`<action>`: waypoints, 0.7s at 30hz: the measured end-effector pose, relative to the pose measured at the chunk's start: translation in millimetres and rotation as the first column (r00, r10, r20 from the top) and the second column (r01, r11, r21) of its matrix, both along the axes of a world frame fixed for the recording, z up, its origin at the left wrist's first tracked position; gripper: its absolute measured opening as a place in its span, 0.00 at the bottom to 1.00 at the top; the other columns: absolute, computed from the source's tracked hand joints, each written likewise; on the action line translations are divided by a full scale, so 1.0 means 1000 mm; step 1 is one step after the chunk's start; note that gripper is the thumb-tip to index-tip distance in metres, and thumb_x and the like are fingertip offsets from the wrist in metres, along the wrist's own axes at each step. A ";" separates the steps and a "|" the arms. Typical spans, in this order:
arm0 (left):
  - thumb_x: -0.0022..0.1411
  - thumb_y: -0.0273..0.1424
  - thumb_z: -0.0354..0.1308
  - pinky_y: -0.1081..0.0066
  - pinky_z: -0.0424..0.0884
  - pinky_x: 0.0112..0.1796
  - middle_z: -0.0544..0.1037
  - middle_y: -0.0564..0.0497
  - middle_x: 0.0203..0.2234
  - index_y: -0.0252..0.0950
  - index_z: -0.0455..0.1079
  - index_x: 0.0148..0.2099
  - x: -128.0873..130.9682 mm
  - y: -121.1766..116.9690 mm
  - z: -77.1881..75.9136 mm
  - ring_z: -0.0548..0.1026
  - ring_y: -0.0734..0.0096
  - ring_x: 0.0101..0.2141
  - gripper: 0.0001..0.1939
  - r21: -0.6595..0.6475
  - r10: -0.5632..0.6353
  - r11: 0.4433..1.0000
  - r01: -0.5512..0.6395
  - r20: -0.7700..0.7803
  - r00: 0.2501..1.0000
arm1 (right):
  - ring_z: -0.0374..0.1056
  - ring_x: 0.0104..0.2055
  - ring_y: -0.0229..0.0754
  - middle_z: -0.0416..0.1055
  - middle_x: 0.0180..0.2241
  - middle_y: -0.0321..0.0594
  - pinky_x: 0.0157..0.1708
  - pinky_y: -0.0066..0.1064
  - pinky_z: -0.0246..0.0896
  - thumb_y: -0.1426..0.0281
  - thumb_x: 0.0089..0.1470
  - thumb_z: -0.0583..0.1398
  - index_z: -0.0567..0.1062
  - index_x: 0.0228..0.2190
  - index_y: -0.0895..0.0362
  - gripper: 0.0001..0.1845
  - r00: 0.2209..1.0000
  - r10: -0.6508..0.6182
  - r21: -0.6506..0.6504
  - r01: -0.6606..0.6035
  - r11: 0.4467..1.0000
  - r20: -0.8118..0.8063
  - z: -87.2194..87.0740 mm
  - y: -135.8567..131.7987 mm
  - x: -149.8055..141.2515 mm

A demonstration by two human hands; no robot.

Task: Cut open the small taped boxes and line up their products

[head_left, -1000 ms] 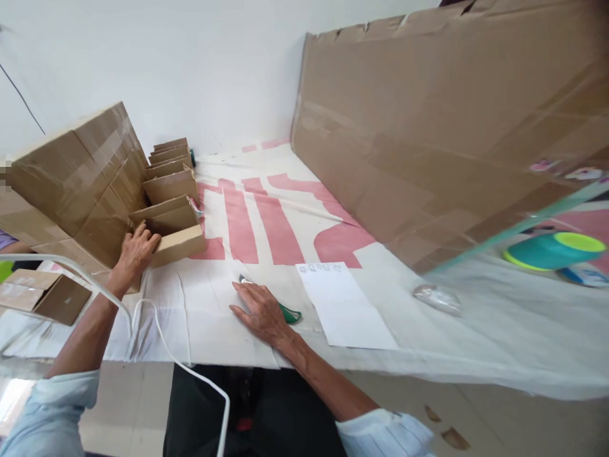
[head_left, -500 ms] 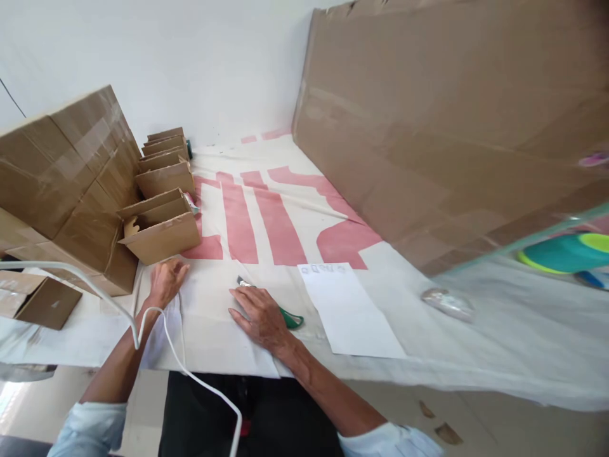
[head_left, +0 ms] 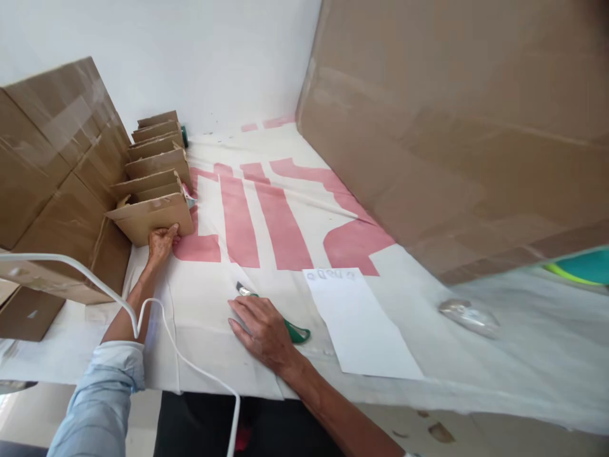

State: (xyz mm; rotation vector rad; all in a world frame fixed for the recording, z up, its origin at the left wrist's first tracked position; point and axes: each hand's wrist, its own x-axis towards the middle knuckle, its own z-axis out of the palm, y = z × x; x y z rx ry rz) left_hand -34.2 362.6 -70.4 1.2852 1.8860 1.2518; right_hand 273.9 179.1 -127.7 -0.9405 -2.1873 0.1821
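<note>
My left hand [head_left: 162, 245] is at the lower front of the nearest small open cardboard box [head_left: 155, 219], its fingers curled against the cardboard at the bottom edge. Some fingers are hidden from view. My right hand [head_left: 262, 330] lies flat on the white cloth with fingers stretched out. Under it, partly covered, is a tool with a green looped handle [head_left: 297, 332], a silvery section and a dark tip; its exact kind is unclear. A white sheet of paper [head_left: 364, 327] with faint printing along its top lies to the right of this hand.
Several small boxes [head_left: 155, 149] stand in a row behind the nearest one, beside stacked cartons [head_left: 61, 165]. A huge carton [head_left: 442, 133] rises at right. A white cable [head_left: 200, 377] loops over my left forearm. A clear plastic-looking item [head_left: 469, 317] lies right of the paper.
My left hand has moved forward from the cloth to the front of the nearest box. The right hand stays over the green-handled tool. The view has shifted slightly.
</note>
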 end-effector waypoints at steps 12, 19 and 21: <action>0.62 0.53 0.66 0.64 0.72 0.32 0.82 0.42 0.24 0.35 0.75 0.27 -0.003 0.046 0.017 0.77 0.63 0.25 0.26 -0.044 -0.051 0.998 0.051 0.002 0.999 | 0.76 0.50 0.52 0.81 0.48 0.49 0.50 0.46 0.71 0.71 0.69 0.58 0.80 0.56 0.54 0.17 1.000 -0.016 -0.010 0.016 1.000 0.013 0.002 0.000 0.000; 0.57 0.40 0.68 0.68 0.70 0.34 0.80 0.49 0.24 0.35 0.78 0.29 0.006 0.009 0.026 0.76 0.65 0.29 0.13 -0.041 -0.187 0.982 0.183 -0.142 0.972 | 0.76 0.49 0.50 0.80 0.45 0.47 0.48 0.42 0.69 0.73 0.67 0.61 0.81 0.50 0.56 0.12 1.000 0.003 0.036 -0.002 0.999 -0.013 0.001 0.002 0.001; 0.56 0.37 0.68 0.68 0.71 0.36 0.81 0.50 0.27 0.36 0.80 0.31 0.013 -0.017 0.026 0.77 0.64 0.31 0.09 -0.042 -0.235 0.972 0.231 -0.185 0.954 | 0.76 0.48 0.50 0.80 0.44 0.47 0.48 0.41 0.69 0.74 0.67 0.61 0.81 0.47 0.57 0.11 0.999 0.005 0.054 -0.003 0.999 -0.042 0.000 0.003 0.000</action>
